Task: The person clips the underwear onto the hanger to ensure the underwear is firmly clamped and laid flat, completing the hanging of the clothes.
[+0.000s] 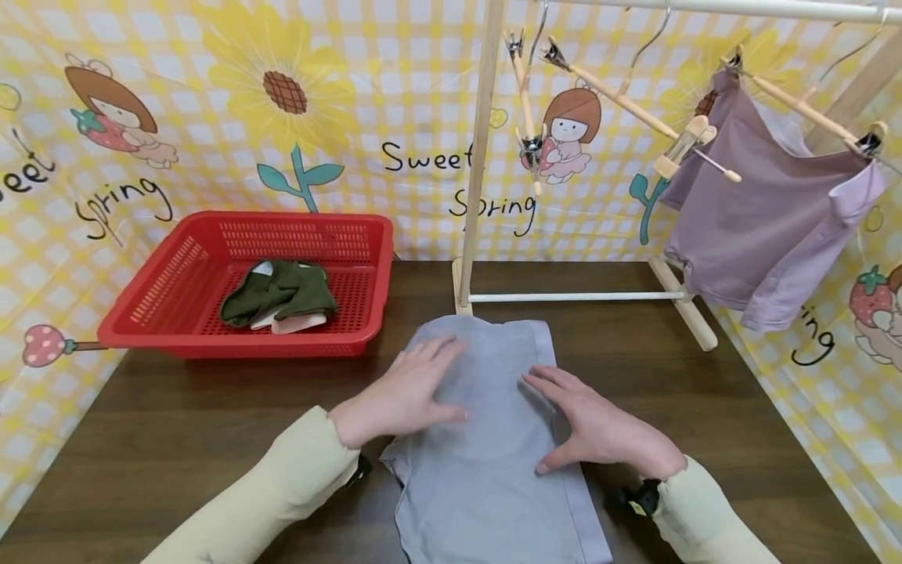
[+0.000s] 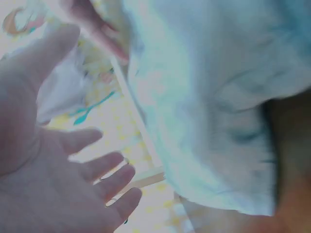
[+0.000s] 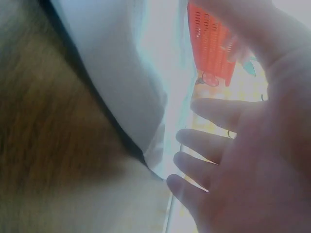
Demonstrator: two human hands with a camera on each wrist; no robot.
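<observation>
A light grey-blue garment [image 1: 493, 470] lies lengthwise on the dark wooden table, with a paler band along its right edge. Whether it is a shirt or trousers I cannot tell. My left hand [image 1: 405, 392] is over its upper left part, fingers spread and thumb out. Over the right edge is my right hand [image 1: 599, 427], its fingers also apart. In the left wrist view the palm of the left hand [image 2: 63, 160] faces the cloth with nothing held. The right wrist view shows the right hand [image 3: 233, 155] loosely extended beside the garment [image 3: 116, 63].
A red plastic basket [image 1: 148, 342] at the back left holds dark green clothing [image 1: 289, 290] and something pale pink. At the back right stands a wooden rack [image 1: 479, 157] with bare clip hangers [image 1: 609, 90] and a mauve garment [image 1: 754, 204] clipped up. A patterned yellow cloth lines the walls.
</observation>
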